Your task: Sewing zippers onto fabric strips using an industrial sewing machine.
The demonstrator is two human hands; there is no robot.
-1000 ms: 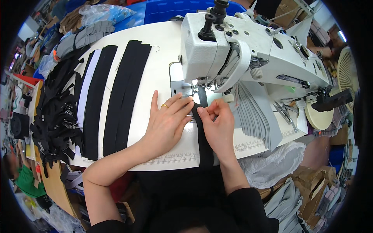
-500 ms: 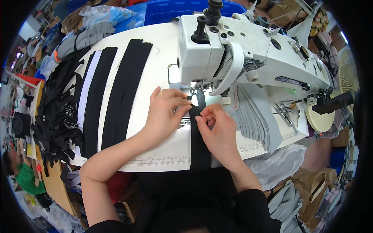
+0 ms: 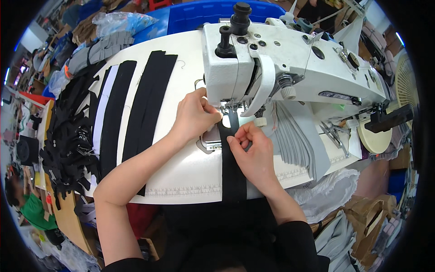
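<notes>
A black fabric strip runs from the table's front edge up to the needle area of a white sewing machine. A narrower black band lies along its far part and passes beneath the presser foot. My left hand is closed just left of the foot, its fingertips pinching at the strip's left edge; the fingers partly hide what they grip. Nearer to me, my right hand pinches the strip's right edge between thumb and curled fingers.
Black fabric strips lie in rows on the white table, beside a tangled black heap at far left. Right of the needle, grey fabric pieces fan out near metal snips. A blue bin stands behind.
My left hand has shifted slightly away from me, its back now more raised beside the presser foot. My right hand stays almost in place on the strip. The whole view has tilted slightly.
</notes>
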